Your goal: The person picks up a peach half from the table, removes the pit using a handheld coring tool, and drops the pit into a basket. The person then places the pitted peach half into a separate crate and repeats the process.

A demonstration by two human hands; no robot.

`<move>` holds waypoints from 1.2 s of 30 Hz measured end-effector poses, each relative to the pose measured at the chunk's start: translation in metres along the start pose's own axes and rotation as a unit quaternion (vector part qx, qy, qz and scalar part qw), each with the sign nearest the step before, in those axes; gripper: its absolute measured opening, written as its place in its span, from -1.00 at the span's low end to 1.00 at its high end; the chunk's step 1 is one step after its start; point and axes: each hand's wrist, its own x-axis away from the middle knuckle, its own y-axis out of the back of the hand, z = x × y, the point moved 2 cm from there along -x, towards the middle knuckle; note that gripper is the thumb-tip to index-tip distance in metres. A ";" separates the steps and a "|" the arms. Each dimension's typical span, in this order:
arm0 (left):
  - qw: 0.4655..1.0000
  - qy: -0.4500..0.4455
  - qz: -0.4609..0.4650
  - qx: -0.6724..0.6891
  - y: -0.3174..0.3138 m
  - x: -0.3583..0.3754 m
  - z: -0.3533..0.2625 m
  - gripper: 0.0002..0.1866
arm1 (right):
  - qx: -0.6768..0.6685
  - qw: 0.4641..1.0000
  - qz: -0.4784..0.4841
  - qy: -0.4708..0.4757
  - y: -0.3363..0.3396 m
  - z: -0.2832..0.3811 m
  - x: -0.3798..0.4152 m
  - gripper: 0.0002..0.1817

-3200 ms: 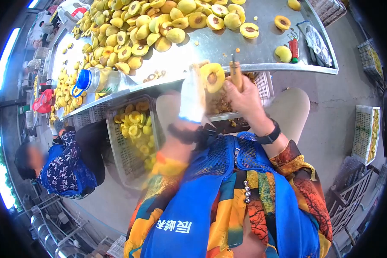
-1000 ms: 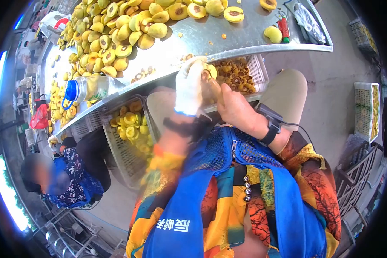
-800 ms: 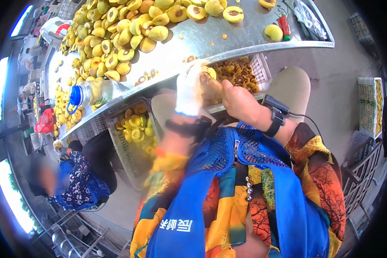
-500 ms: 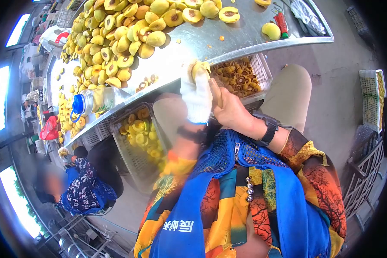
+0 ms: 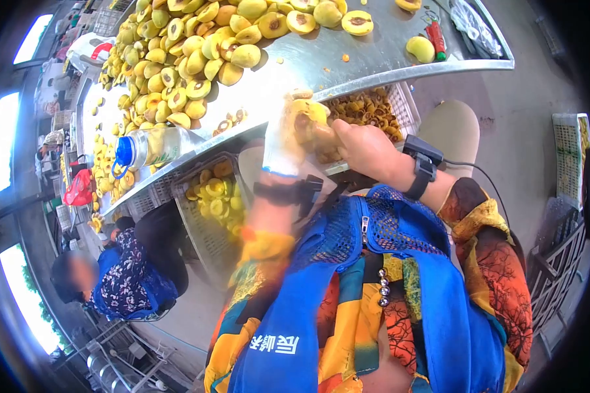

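Note:
My left hand (image 5: 283, 141), in a white glove, is wrapped round a yellow peach half (image 5: 311, 112) at the near edge of the metal table (image 5: 295, 73). The cut face with its brownish hollow is partly visible. My bare right hand (image 5: 368, 152) is closed, its fingers pointing at the peach from the right. Whatever sits in its grip is blurred and I cannot make it out. A large heap of halved peaches (image 5: 196, 62) covers the table's left part. Below the edge, behind my right hand, a white crate (image 5: 406, 108) holds brown-centred scraps (image 5: 370, 108).
A clear bottle with a blue cap (image 5: 154, 149) lies near the table edge. Below it stands a crate of yellow pieces (image 5: 219, 200). A red-and-green object (image 5: 435, 40), a whole peach (image 5: 420, 49) and a plastic bag (image 5: 472, 29) are at right. Another person (image 5: 134, 268) sits at left.
My right hand has shifted right, away from my left hand. My left hand has moved slightly left and turned, showing more of the peach's cut face.

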 end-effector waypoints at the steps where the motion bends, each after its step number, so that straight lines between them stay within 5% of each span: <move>1: 1.000 -0.018 -0.020 -0.009 -0.003 0.000 -0.001 -0.51 | -0.008 0.999 -0.042 -0.010 0.002 0.005 -0.001 -0.78; 5: 0.993 -0.044 -0.061 -0.095 -0.003 0.007 -0.003 -0.44 | -0.133 0.956 -0.260 -0.042 0.017 0.023 0.008 -0.62; 10: 0.980 -0.047 -0.023 -0.190 -0.003 0.007 0.001 -0.48 | -0.135 0.959 -0.250 0.008 0.023 0.022 0.000 -0.66; 16: 0.970 -0.063 -0.089 -0.218 -0.014 0.011 0.014 -0.69 | -0.050 0.972 -0.230 -0.003 0.016 0.017 0.001 -0.70; 19: 0.952 -0.133 -0.057 -0.270 -0.023 0.018 0.013 -0.76 | -0.140 0.976 -0.166 -0.025 0.023 0.011 -0.002 -0.73; 21: 0.936 -0.171 -0.026 -0.307 -0.004 0.007 0.030 -0.80 | -0.069 0.985 -0.116 0.103 0.012 0.017 -0.002 -0.77; 23: 0.996 -0.038 -0.071 -0.033 0.011 -0.011 0.038 -0.84 | -0.066 0.985 -0.057 0.150 -0.004 0.021 0.011 -0.80; 26: 0.996 -0.058 -0.068 0.012 -0.004 0.002 0.018 -0.72 | -0.127 0.939 -0.270 0.172 -0.006 0.022 0.018 -0.74; 28: 0.995 -0.056 -0.086 -0.009 0.001 0.010 0.008 -0.68 | -0.037 0.942 -0.334 -0.016 0.010 0.009 0.014 -0.61; 29: 0.994 -0.052 -0.092 -0.021 0.002 0.014 0.006 -0.66 | -0.094 0.949 -0.291 -0.082 0.013 -0.004 0.014 -0.53; 36: 0.981 -0.159 -0.102 -0.054 -0.004 0.014 0.014 -0.60 | -0.084 0.982 -0.129 -0.113 0.000 0.018 0.025 -0.60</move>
